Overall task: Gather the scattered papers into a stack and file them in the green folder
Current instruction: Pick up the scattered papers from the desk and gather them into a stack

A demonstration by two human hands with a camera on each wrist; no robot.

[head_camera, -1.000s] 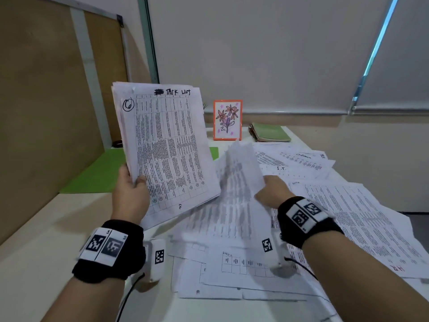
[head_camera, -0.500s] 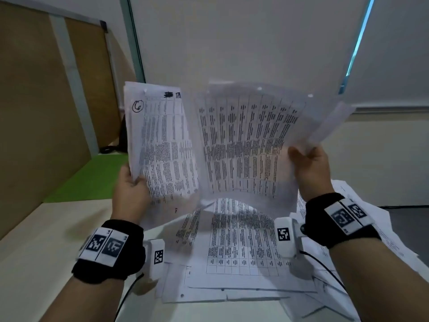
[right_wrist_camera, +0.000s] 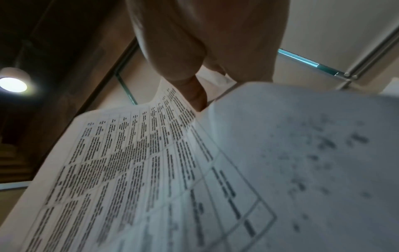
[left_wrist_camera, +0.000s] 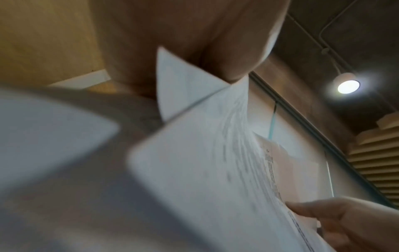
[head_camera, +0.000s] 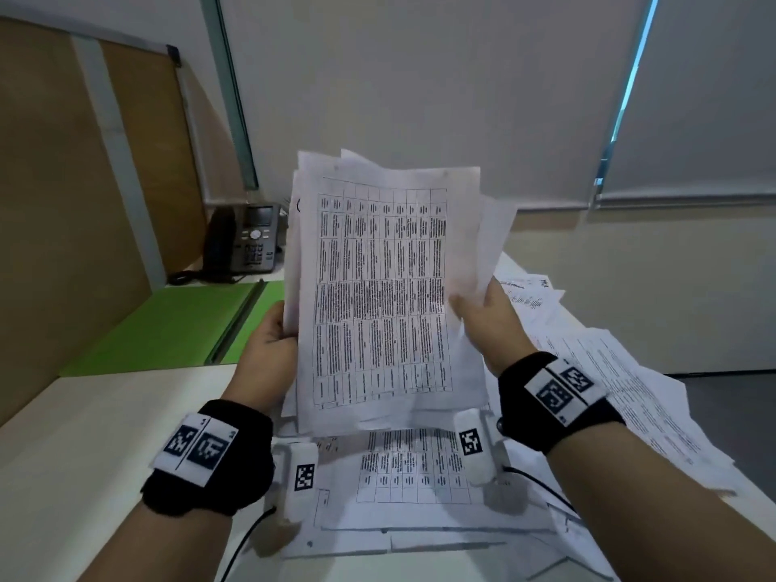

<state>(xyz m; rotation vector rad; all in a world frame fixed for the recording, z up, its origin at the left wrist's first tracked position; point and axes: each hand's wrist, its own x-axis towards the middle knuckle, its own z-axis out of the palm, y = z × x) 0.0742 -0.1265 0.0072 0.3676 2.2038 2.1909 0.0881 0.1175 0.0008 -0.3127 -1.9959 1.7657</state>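
I hold a stack of printed papers [head_camera: 380,287] upright above the table. My left hand [head_camera: 268,333] grips its left edge, thumb in front. On the right edge, my right hand [head_camera: 487,315] pinches the front sheets, thumb on the printed side. The left wrist view shows the stack [left_wrist_camera: 215,153] edge-on under my thumb, and the right wrist view shows the printed table sheet [right_wrist_camera: 134,162] pinched by my thumb. The green folder [head_camera: 176,325] lies open flat on the table to the left. More loose papers [head_camera: 621,396] lie spread on the table below and to the right.
A black desk phone [head_camera: 243,241] stands behind the folder at the back left. A wooden partition [head_camera: 63,212] runs along the left side. The white table [head_camera: 84,434] shows bare at the near left. Window blinds close off the back.
My right hand brought the lifted sheets left onto the front of the stack in my left hand. The stack has moved toward the middle, and the view has shifted, showing the phone.
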